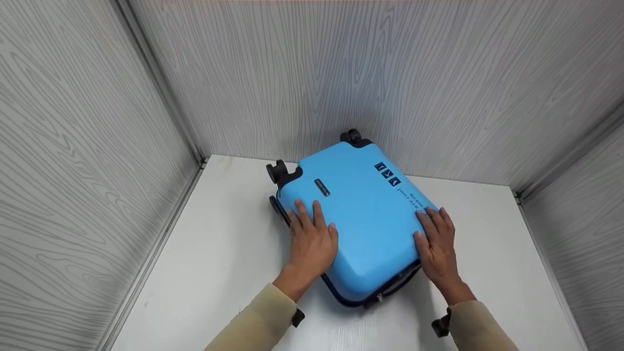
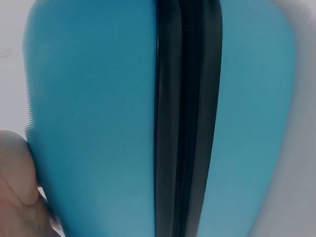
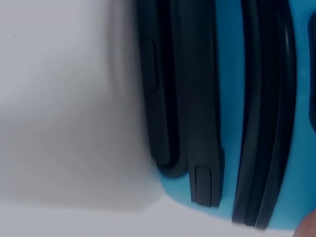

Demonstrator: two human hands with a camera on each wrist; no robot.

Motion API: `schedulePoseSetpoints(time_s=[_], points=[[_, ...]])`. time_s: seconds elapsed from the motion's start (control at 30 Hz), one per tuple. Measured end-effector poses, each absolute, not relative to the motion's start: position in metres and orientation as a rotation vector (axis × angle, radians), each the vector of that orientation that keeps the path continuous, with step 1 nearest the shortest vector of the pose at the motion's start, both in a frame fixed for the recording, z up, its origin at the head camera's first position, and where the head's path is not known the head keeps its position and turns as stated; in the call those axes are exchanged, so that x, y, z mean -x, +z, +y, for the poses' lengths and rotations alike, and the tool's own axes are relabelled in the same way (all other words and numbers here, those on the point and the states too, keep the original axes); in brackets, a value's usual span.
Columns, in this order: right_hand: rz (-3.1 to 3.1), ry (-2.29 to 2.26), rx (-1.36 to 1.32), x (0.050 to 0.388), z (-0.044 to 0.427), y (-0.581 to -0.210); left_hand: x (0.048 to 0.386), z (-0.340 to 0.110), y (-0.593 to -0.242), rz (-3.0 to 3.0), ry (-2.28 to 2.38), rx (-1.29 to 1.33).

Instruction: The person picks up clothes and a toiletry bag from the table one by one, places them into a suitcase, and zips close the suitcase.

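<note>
A blue suitcase (image 1: 360,204) lay aslant on a white desk (image 1: 219,243), its wheels (image 1: 278,171) pointing toward the grey back wall (image 1: 365,73). We rested our left grip (image 1: 312,246) on its left side, fingers spread, and our right grip (image 1: 438,248) on its right edge, fingers nearly straight. We judged the handling partway: contact was made on both sides, the visible zip (image 2: 190,118) looked closed, and letting go was left.

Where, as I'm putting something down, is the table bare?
Bare table shows between the suitcase and left wall, and between right hand and right wall. Crowded: the middle, with suitcase and left hand; wheels sit near the back wall.
</note>
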State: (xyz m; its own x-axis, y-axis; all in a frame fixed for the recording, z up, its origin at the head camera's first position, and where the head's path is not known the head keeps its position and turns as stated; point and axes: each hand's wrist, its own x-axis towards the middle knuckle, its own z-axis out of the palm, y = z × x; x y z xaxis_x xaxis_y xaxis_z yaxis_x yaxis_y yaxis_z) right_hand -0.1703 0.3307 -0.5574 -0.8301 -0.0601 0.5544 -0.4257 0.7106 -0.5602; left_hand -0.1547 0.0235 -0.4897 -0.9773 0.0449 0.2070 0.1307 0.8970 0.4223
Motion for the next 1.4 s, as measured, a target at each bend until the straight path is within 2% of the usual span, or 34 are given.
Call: schedulePoseSetpoints(time_s=[0.2, 0.37, 0.63, 0.8, 1.1, 1.4], points=[[-2.521, 0.976, -0.208, 0.165, 0.324, -0.546, 0.159, 0.021, -0.481, -2.949, -0.688, 0.134], [-2.56, 0.995, -0.041, 0.144, 0.298, -0.535, 0.183, 0.001, -0.477, -2.942, -0.771, 0.183], [-2.653, 1.055, -0.043, 0.102, 0.256, -0.529, 0.243, -0.043, -0.471, -2.958, -0.888, 0.184], [-2.66, 1.055, -0.056, 0.096, 0.251, -0.533, 0.259, -0.053, -0.475, -2.947, -0.976, 0.203], [-2.587, 1.05, -0.242, 0.112, 0.271, -0.547, 0.237, -0.049, -0.48, -2.872, -0.918, 0.096], [-2.685, 1.185, -0.333, 0.162, 0.319, -0.539, 0.198, -0.035, -0.47, -2.86, -0.849, 0.004]])
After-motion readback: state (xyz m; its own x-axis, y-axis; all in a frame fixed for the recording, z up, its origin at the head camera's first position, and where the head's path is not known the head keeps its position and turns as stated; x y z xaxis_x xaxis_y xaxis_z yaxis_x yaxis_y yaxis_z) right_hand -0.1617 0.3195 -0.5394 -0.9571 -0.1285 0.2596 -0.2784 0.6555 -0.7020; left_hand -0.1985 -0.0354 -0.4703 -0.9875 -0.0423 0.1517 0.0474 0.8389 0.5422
